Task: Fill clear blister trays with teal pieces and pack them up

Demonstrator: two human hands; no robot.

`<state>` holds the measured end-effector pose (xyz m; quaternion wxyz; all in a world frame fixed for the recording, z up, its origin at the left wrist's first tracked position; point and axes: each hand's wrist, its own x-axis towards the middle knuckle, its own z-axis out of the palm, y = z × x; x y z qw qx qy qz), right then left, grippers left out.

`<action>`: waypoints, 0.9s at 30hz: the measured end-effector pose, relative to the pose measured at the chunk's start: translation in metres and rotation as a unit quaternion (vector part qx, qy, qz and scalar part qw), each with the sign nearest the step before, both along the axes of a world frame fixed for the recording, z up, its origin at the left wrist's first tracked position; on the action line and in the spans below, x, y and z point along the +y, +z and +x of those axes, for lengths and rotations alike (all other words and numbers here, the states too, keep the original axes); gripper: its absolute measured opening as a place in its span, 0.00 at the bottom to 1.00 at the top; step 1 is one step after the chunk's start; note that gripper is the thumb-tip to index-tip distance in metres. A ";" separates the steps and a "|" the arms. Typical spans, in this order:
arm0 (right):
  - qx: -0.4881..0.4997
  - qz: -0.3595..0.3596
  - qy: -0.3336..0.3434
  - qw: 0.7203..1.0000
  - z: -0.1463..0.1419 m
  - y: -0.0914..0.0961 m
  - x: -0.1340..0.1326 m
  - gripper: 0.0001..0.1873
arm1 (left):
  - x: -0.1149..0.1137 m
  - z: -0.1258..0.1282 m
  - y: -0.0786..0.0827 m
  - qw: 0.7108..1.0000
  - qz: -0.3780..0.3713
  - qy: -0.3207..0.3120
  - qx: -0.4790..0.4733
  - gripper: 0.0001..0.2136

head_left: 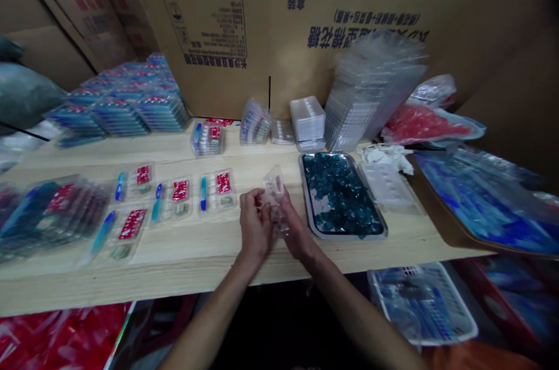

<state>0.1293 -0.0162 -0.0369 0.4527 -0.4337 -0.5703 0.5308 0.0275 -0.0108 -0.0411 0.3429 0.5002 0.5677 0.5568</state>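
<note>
Both hands hold a small clear plastic tray [274,183] upright above the wooden table [183,265]. My left hand [254,224] grips its left side with curled fingers. On its right side, my right hand [297,227] is closed around the edge. What lies inside this tray is too blurred to make out. A metal tray [383,231] of dark teal pieces lies just right of my right hand. To the left lie several filled clear packs, the nearest pack [218,190] holding a blue stick, a red packet and white pieces.
Piles of filled packs [122,102] stand at the back left, with blurred packs [56,218] at the left. A tall stack of clear plastic [371,90] leans against the cardboard [253,38]. At the right is a box of blue items [489,201]; a white basket [467,323] sits below.
</note>
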 end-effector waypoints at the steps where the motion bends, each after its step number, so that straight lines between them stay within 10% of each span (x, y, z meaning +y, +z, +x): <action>1: -0.003 0.009 -0.018 1.000 -0.002 -0.001 -0.002 0.35 | -0.007 0.003 0.005 0.999 0.006 -0.032 -0.032 0.10; 6: -0.007 0.033 -0.036 0.999 0.002 0.003 -0.009 0.38 | -0.026 0.007 0.028 0.928 -0.066 -0.107 -0.350 0.14; 13: 0.069 -0.001 -0.011 0.998 -0.005 -0.004 -0.013 0.40 | -0.021 0.002 0.030 0.869 -0.155 -0.096 -0.461 0.17; 27: 0.179 -0.083 -0.011 0.980 -0.006 -0.003 -0.010 0.39 | -0.022 -0.006 0.039 0.924 -0.096 -0.148 -0.339 0.14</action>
